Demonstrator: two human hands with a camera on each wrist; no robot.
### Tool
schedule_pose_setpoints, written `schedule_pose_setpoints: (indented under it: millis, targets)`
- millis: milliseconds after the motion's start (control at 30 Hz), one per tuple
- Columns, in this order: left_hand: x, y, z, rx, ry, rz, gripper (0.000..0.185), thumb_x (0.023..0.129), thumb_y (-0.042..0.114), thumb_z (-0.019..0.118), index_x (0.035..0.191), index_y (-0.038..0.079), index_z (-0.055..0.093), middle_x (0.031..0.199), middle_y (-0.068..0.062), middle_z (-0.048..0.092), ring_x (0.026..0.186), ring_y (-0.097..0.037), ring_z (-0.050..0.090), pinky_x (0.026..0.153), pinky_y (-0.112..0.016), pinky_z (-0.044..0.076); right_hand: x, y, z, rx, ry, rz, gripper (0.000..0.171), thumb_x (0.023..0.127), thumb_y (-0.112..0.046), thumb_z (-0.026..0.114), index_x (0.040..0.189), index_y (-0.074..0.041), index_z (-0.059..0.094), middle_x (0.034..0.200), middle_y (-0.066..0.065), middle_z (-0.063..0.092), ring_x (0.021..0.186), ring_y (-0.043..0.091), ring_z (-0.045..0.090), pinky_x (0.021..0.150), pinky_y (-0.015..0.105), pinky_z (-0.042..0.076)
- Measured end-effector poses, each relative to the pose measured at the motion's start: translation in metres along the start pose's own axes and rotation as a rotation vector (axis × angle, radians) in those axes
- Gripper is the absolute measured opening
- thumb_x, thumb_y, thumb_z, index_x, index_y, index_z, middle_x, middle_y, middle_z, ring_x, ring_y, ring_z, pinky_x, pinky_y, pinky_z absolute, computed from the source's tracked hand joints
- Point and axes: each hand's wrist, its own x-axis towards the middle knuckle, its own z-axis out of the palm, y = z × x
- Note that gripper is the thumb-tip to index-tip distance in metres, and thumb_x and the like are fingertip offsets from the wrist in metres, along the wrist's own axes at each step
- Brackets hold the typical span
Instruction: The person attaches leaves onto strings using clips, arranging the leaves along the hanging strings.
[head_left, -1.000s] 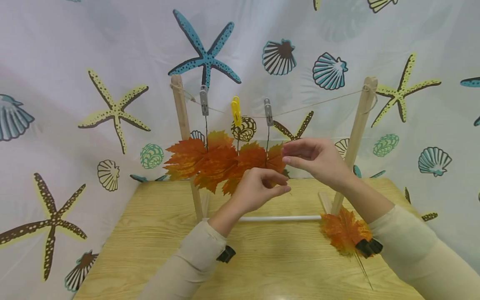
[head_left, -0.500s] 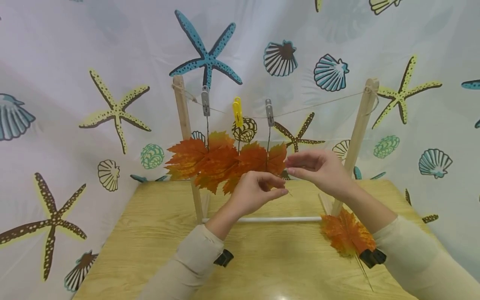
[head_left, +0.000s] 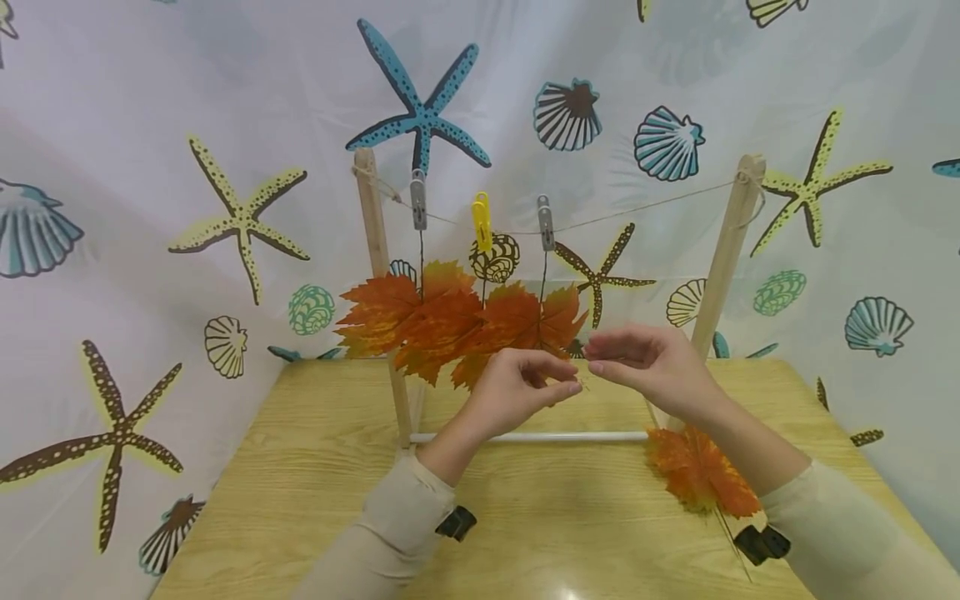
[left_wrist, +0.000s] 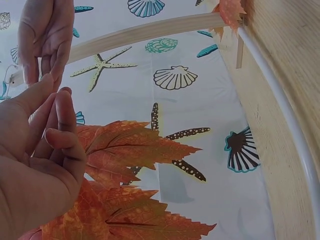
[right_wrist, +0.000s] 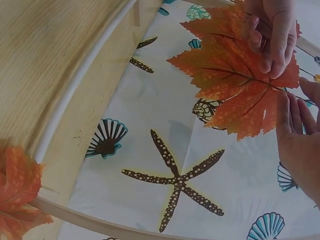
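Note:
Orange artificial maple leaves (head_left: pixel 450 321) hang by dark wire stems from two grey clothespins (head_left: pixel 545 222) and a yellow clothespin (head_left: pixel 482 221) on a twine line (head_left: pixel 637 207). My left hand (head_left: pixel 513 387) hovers in front of the rightmost hanging leaf, fingers loosely curled, nothing visible between thumb and fingertips. Just right of it, my right hand (head_left: pixel 663 367) has its fingers extended towards the left hand's fingertips. In the right wrist view both hands overlap the edge of a leaf (right_wrist: pixel 235 75). Another maple leaf (head_left: pixel 701 475) lies on the table below my right forearm.
Two wooden posts, a left post (head_left: pixel 375 217) and a right post (head_left: pixel 727 250), carry the twine. A white rod (head_left: pixel 570 437) joins them low over the wooden table (head_left: pixel 540 517). Behind stands a white cloth (head_left: pixel 315 75) printed with starfish and shells.
My right hand has come down and slightly right, away from the rightmost hanging leaf, to nearly level with my left hand. The left hand has dropped slightly. The hanging leaves stay on their clothespins.

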Motion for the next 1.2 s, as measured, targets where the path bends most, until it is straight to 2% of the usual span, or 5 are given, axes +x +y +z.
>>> schedule_pose_setpoints:
  millis: [267, 533, 800, 933, 1200]
  targets:
    - [-0.003, -0.005, 0.011, -0.076, -0.037, -0.044, 0.020, 0.088, 0.030, 0.078, 0.106, 0.022, 0.078, 0.099, 0.005, 0.076, 0.071, -0.018, 0.066, 0.053, -0.027, 0.046, -0.015, 0.019, 0.005, 0.025, 0.012, 0.015, 0.033, 0.093, -0.015, 0.072, 0.121, 0.001, 0.068, 0.119, 0.018, 0.071, 0.104, 0.007, 0.071, 0.088, 0.023, 0.056]
    - [-0.002, -0.015, 0.027, -0.089, -0.058, -0.039, 0.021, 0.088, 0.031, 0.077, 0.107, 0.023, 0.078, 0.101, 0.005, 0.076, 0.070, -0.016, 0.066, 0.054, -0.027, 0.047, -0.033, 0.030, 0.006, 0.066, 0.014, 0.041, 0.032, 0.093, -0.011, 0.071, 0.121, 0.004, 0.067, 0.115, 0.002, 0.073, 0.106, 0.010, 0.071, 0.088, 0.024, 0.057]
    - [0.002, -0.024, 0.033, -0.084, -0.074, -0.037, 0.018, 0.089, 0.028, 0.077, 0.106, 0.021, 0.079, 0.104, 0.002, 0.076, 0.067, -0.015, 0.066, 0.053, -0.028, 0.050, -0.042, 0.038, 0.005, -0.013, 0.050, 0.065, 0.028, 0.092, -0.018, 0.073, 0.116, -0.004, 0.073, 0.116, 0.010, 0.073, 0.102, 0.010, 0.071, 0.087, 0.023, 0.056]
    - [0.003, -0.029, 0.038, -0.077, -0.131, -0.072, 0.018, 0.089, 0.028, 0.077, 0.105, 0.022, 0.080, 0.104, 0.004, 0.075, 0.071, -0.017, 0.067, 0.056, -0.027, 0.052, -0.052, 0.043, 0.003, 0.005, 0.047, 0.117, 0.030, 0.091, -0.018, 0.074, 0.117, -0.002, 0.072, 0.121, 0.015, 0.071, 0.104, 0.009, 0.070, 0.087, 0.023, 0.056]
    - [-0.001, -0.044, 0.056, -0.076, -0.174, -0.113, 0.014, 0.088, 0.027, 0.078, 0.101, 0.023, 0.081, 0.097, 0.007, 0.075, 0.070, -0.018, 0.066, 0.055, -0.026, 0.047, -0.082, 0.062, 0.006, 0.067, 0.052, 0.219, 0.039, 0.090, -0.020, 0.075, 0.121, 0.002, 0.069, 0.122, 0.019, 0.070, 0.101, 0.009, 0.072, 0.084, 0.025, 0.058]
